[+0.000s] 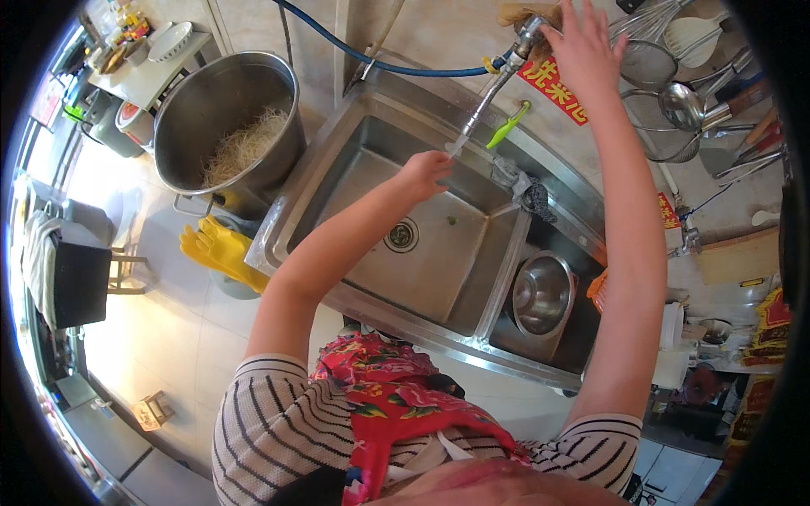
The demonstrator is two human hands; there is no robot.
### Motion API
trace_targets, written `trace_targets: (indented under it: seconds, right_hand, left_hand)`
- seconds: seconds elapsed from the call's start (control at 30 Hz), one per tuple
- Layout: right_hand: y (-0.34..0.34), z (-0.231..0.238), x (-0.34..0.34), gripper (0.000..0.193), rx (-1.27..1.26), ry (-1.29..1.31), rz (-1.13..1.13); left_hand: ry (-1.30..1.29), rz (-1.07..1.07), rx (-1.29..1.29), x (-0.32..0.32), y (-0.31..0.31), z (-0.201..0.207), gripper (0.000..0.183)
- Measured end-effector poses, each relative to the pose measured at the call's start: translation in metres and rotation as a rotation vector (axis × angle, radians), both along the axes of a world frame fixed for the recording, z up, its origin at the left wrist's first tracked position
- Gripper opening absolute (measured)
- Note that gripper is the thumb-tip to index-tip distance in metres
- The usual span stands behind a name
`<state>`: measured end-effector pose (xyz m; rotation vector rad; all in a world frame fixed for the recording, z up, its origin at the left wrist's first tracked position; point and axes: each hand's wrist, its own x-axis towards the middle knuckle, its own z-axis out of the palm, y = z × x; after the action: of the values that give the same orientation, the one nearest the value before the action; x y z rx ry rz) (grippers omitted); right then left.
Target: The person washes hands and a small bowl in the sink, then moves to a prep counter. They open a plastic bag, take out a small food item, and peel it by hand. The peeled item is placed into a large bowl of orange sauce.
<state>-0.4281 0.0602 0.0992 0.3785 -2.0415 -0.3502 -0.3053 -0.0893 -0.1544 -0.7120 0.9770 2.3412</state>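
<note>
My left hand (424,175) is over the large sink basin (396,278), fingers loosely bent and apart, holding nothing I can see. It is just beside the water stream (458,148) at the end of the metal tap (489,99). Up at the wall, my right hand (585,51) has its fingers spread, with the thumb close to the tap's body. A brown object (519,13) lies behind the tap; its kind is unclear. Green scraps sit at the drain (401,235) in the basin.
A small basin on the right holds a metal bowl (544,293). A dark cloth (527,190) hangs over the divider. Ladles (682,107) and strainers hang at right. On the left stand a big pot (283,110) with pale strands and yellow gloves (221,249). A blue hose (430,72) meets the tap.
</note>
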Motion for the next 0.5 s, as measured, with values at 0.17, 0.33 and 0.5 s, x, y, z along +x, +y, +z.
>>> trace_targets:
  seconds: [0.17, 0.33, 0.5]
  right_hand:
    - [0.03, -0.062, 0.06, 0.05, -0.565, -0.418, 0.347]
    - [-0.007, -0.209, 0.117, 0.045, -1.343, -1.578, 0.048]
    - [-0.034, -0.235, 0.115, 0.028, -1.642, -1.833, 0.101]
  left_hand:
    - [0.05, -0.14, -0.133, -0.02, 0.018, -0.029, 0.029]
    - [0.319, -0.553, -0.601, -0.027, -0.006, -0.036, 0.026]
    - [0.885, -0.932, -1.031, -0.011, -0.067, -0.018, 0.041]
